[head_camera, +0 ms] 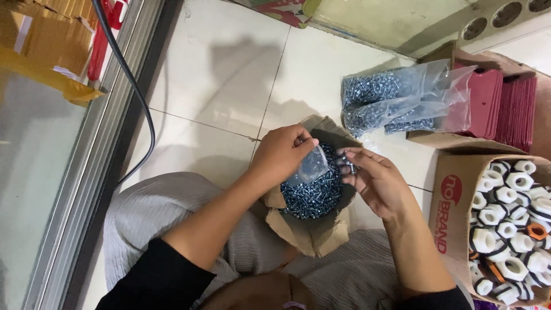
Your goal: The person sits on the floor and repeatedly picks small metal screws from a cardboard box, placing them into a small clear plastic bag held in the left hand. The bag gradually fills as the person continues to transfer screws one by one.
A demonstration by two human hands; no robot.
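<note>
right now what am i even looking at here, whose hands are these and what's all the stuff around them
This is one picture from a camera worn on a person's head, looking down at their own lap and hands as they sit on a tiled floor. No machine is involved. The left hand pinches a small clear plastic bag open. The right hand holds a few small metal screws at its fingertips, beside the bag's mouth. Under both hands is a torn cardboard box full of the same screws. Farther away lie filled clear bags of screws. At the right is a cardboard box of white plastic nuts, and behind it a stack of red flat pieces.
</note>
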